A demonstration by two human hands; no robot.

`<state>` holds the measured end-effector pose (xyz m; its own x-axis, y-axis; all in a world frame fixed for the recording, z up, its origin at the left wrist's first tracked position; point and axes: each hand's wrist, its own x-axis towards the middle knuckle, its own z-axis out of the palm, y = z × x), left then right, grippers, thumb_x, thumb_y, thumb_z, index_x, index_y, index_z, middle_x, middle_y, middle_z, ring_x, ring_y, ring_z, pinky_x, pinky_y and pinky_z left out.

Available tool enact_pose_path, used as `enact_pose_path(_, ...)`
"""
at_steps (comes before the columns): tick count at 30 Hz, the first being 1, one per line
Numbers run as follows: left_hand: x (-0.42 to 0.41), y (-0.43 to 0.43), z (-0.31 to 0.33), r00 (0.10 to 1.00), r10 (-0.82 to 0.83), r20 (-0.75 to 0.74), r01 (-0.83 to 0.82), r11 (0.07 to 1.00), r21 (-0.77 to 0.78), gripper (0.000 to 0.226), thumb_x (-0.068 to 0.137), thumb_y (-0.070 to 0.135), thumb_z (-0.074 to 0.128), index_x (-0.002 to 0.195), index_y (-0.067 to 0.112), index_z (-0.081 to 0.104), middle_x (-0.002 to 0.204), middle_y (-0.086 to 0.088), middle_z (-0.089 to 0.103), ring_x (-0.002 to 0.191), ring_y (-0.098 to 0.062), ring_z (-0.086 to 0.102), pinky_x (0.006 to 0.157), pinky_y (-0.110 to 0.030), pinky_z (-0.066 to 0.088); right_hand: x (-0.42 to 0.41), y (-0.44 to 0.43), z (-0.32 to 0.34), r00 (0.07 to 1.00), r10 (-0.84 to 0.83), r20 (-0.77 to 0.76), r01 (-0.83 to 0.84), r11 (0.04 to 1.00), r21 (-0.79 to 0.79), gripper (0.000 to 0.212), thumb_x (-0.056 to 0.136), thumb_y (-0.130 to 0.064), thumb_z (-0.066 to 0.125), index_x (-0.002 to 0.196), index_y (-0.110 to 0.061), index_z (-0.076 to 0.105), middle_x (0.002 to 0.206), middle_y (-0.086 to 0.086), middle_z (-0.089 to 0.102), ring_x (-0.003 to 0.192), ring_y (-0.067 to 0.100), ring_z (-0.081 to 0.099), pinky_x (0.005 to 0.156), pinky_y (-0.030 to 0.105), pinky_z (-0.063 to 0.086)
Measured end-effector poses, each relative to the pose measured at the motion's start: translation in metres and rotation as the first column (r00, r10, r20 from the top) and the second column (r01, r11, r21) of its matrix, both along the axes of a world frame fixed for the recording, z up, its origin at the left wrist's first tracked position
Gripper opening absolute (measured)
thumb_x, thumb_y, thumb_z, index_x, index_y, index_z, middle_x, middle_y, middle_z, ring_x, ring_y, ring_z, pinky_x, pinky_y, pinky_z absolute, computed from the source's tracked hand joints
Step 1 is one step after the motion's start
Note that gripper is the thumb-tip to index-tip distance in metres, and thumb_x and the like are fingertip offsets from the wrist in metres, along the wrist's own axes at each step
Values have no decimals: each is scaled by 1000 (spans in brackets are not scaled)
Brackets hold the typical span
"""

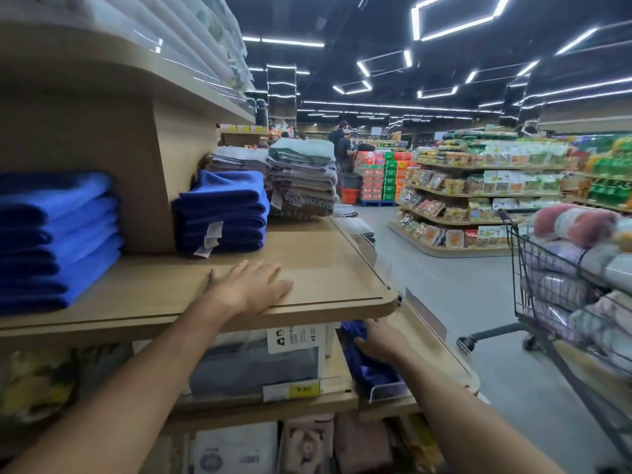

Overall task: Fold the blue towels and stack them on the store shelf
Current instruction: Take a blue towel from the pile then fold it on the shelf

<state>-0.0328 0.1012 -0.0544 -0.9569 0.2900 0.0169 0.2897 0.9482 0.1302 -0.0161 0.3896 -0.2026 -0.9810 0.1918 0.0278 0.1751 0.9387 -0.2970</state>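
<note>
Blue towel (pixel 363 369), half hidden beneath shelf (pixel 325 265), held by right hand (pixel 381 340).

Little print is legible
White label (pixel 297 336) on a grey pack (pixel 253 367) shows sideways "2500" and "x1"; the yellow price tag (pixel 304 390) and the blue towels' (pixel 222 206) tags (pixel 212 234) are blurred.

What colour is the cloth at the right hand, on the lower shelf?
Plain deep blue; the cloth at the right hand shows in the head view.
</note>
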Motion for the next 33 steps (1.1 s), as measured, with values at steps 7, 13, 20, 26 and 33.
enact_pose_path(7, -3, -1, -3, 1000, -5, -23, 6, 1000, 23, 73, 87, 76, 20, 154, 48, 21, 168, 13, 11, 155, -16, 9, 118, -65, 6, 25, 37, 36, 974, -223, -36, 133, 695, -706, 27, 99, -13, 47, 112, -1, 67, 109, 31, 68, 95, 28, 65, 91, 49, 52)
enact_pose_path(13, -9, -2, -8, 999, -8, -54, 11, 999, 38, 76, 82, 79, 19, 152, 50, 23, 166, 15, 16, 153, -16, 14, 117, -65, 9, 59, 54, 142, 872, -471, -132, -58, 169, -984, 21, 104, -27, 51, 91, -14, 62, 74, 5, 68, 61, 17, 66, 43, 24, 55)
enact_pose_path(20, 0, 0, -6, 998, -34, -56, 36, 998, 47, 71, 81, 75, 17, 146, 49, 34, 163, 13, 25, 150, -16, 20, 114, -68, 12, 73, 10, 248, 816, -315, -486, -475, 114, -872, 19, 107, -16, 41, 112, -24, 58, 61, -2, 60, 50, 8, 58, 45, 22, 48)
enact_pose_path(26, 10, -5, 6, 997, -64, 33, 48, 936, 348, 85, 88, 82, -1, 142, 42, 50, 157, 6, 40, 143, -16, 34, 117, -54, 14, 60, -68, 313, 654, -28, -756, -723, 272, -635, 15, 107, -18, 49, 98, -17, 62, 82, 4, 65, 73, 16, 63, 66, 29, 51)
enact_pose_path(33, 12, -51, 17, 981, -162, 108, -129, -126, 984, 76, 100, 67, 18, 110, 16, 73, 111, -5, 76, 108, -18, 67, 99, -39, 42, 49, -118, 313, 400, 124, -908, -678, 706, -202, 12, 99, -31, 49, 103, -29, 60, 92, -16, 65, 81, 7, 60, 68, 27, 49)
